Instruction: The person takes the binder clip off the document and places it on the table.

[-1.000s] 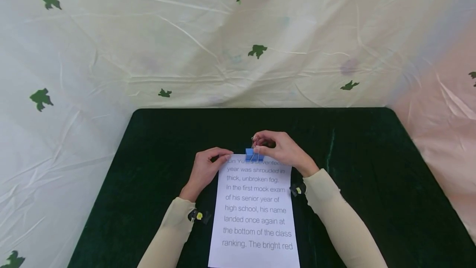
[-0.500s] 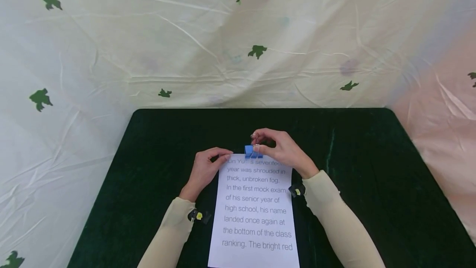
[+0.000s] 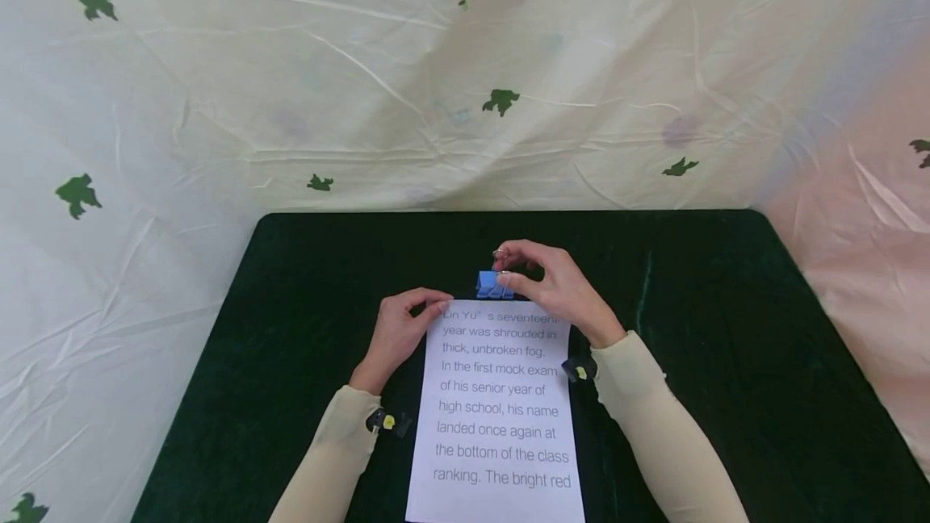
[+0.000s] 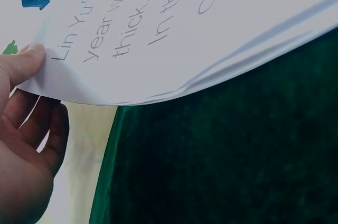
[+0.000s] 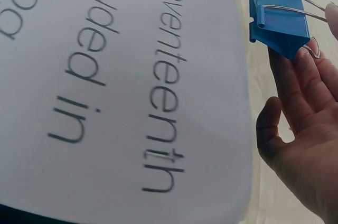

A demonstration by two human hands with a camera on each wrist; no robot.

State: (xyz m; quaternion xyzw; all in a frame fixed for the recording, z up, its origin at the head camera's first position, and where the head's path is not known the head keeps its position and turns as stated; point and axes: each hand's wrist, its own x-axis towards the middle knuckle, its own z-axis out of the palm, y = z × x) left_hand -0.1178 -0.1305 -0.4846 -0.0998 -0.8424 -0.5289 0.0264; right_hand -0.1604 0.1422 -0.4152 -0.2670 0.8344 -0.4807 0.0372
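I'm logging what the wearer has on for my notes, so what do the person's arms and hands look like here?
Both arms wear long, close-fitting cream sleeves down to the wrists. The left hand and right hand are bare, with no gloves. At each wrist sits a small black device with a yellowish spot: the left wrist unit and the right wrist unit. No rings or watch can be made out.

Blue clip (image 3: 495, 284) — dark green tablecloth (image 3: 726, 329)

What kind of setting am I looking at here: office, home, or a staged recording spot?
Probably a staged recording spot: a leaf-printed sheet hangs as backdrop behind a dark green velvet table, which holds only printed paper and a blue binder clip.
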